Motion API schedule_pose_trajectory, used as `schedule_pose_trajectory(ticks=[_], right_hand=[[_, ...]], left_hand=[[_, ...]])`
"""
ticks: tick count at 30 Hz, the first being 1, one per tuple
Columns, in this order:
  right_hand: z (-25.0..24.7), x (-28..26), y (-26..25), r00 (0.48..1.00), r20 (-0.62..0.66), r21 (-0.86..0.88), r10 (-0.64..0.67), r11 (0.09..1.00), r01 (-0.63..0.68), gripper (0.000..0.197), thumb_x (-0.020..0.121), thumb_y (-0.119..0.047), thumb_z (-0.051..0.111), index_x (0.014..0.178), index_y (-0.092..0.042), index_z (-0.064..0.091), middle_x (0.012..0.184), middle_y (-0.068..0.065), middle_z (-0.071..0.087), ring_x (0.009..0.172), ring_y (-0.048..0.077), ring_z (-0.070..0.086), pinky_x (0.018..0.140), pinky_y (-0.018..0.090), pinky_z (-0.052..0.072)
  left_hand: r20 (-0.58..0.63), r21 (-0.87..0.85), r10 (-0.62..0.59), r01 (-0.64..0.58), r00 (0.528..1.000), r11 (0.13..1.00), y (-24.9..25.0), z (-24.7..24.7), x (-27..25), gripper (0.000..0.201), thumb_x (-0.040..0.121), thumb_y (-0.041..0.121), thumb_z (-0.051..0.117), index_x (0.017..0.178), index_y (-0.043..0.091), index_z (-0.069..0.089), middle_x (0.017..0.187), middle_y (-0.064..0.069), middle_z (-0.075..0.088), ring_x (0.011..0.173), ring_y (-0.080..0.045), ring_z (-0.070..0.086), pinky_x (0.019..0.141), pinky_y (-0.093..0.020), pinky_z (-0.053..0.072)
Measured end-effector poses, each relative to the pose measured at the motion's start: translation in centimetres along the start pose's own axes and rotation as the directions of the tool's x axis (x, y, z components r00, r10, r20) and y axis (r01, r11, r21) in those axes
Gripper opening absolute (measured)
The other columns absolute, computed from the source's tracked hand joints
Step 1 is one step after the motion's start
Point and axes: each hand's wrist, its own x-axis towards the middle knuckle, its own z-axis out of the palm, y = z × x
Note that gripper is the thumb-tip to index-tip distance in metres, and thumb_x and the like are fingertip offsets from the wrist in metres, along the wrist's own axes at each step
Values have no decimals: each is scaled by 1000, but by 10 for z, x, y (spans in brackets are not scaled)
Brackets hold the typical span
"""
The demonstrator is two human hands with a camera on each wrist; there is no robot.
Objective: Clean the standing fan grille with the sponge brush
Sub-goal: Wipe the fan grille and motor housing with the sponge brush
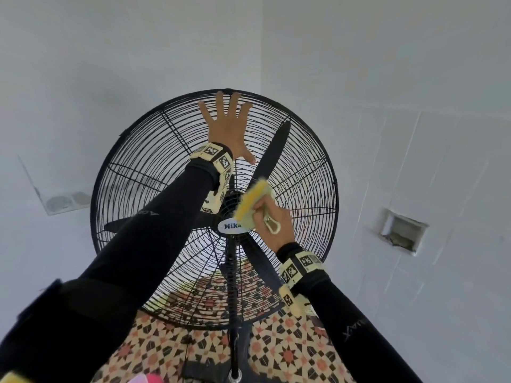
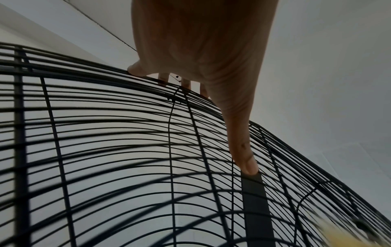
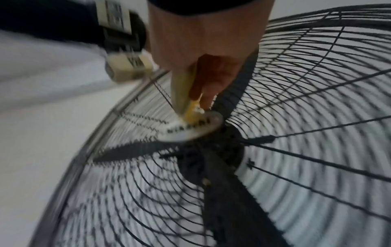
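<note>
- The round black wire grille (image 1: 154, 167) of the standing fan is the largest item. It tilts toward the head camera, with the black pole (image 1: 233, 313) running down from it over the patterned floor tiles (image 1: 290, 352). Three black blades (image 1: 272, 153) sit behind the wires and appear stationary.
- The left hand (image 1: 225, 128) lies flat on the top edge of the grille. Its fingers (image 2: 135, 69) are straight and spread wide; the fingertips reach the top rim and the thumb rests lower on a flat radial bar, as the left wrist view shows. It grips nothing. Judgement: this hand steadies the fan head.
- The right hand (image 1: 272, 217) has its fingers curled round the pale handle of the yellow sponge brush (image 1: 253, 201).
- The sponge brush is at the centre of the grille, with its yellow head just above the white oval brand badge (image 1: 229, 227). In the right wrist view its tip meets the badge. Both views blur here, consistent with a stroke.
- Step in hand, as a judgement: scrubbing the central zone of the front grille.
- Next move calls for: sweeping the brush outward along the wires toward the rim, keeping light pressure so the thin wires do not flex toward the blades, and keeping the left hand braced against the push.
</note>
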Motion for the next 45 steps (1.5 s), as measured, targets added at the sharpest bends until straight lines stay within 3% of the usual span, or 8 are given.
schedule_pose_trajectory(ticks=[15,19,23,27,32,36,41,45], right_hand=[[-2,32,-30,996,-11,-132,91,987,-92,8,94,-16,54,89,-21,52,59,-7,60,44,4,55,42,18,42],[-7,21,-26,955,-97,-232,282,926,-297,11,93,-20,61,85,-21,53,62,-6,60,51,11,58,48,24,48],[-4,27,-33,991,4,-185,135,974,-132,11,94,-17,58,89,-23,51,61,-8,60,48,7,58,45,24,48],[-8,32,-33,929,-97,-388,357,846,-366,14,93,-29,58,93,-15,60,71,6,66,61,24,63,58,34,57],[-4,49,-52,983,-26,-199,181,963,-183,6,96,-17,59,91,-16,56,65,-7,62,49,3,57,47,18,45],[-10,43,-42,930,-51,-437,364,829,-348,18,95,-27,58,105,-14,62,77,6,66,68,24,63,63,35,57],[-18,60,-46,994,-48,-350,101,930,-111,10,94,-23,58,99,-15,55,71,3,64,58,21,61,53,31,52],[-32,73,-35,921,-33,-556,389,758,-340,27,94,-31,60,113,-12,59,97,11,67,89,29,65,73,36,55]], left_hand=[[43,-67,-22,25,999,997,4,-15,-6,154,52,68,93,165,18,0,172,-15,-9,156,-46,-10,111,-83,-4],[28,-108,-14,17,1000,994,1,-16,-5,148,53,63,95,164,20,7,172,-14,-5,157,-46,-8,112,-83,-2],[15,-112,-10,11,1000,994,3,-16,-7,145,54,59,96,163,19,10,172,-15,-3,156,-47,-6,112,-83,-1],[24,-90,0,3,1000,996,-1,-16,-7,146,58,61,94,165,19,4,172,-14,-8,156,-47,-9,112,-83,-1],[14,-99,-9,10,1000,995,4,-15,-6,144,58,59,95,164,19,7,173,-14,-4,156,-47,-7,112,-83,0],[22,-100,-16,18,1000,995,1,-15,-4,143,57,58,96,164,20,8,172,-14,-4,156,-47,-7,113,-83,1],[17,-89,-37,38,999,995,10,-15,-1,145,55,58,96,164,20,9,172,-14,-2,157,-47,-5,112,-83,1],[28,-83,-65,67,997,994,9,-17,-2,144,55,57,97,163,21,10,172,-14,-3,157,-46,-5,112,-83,1]])
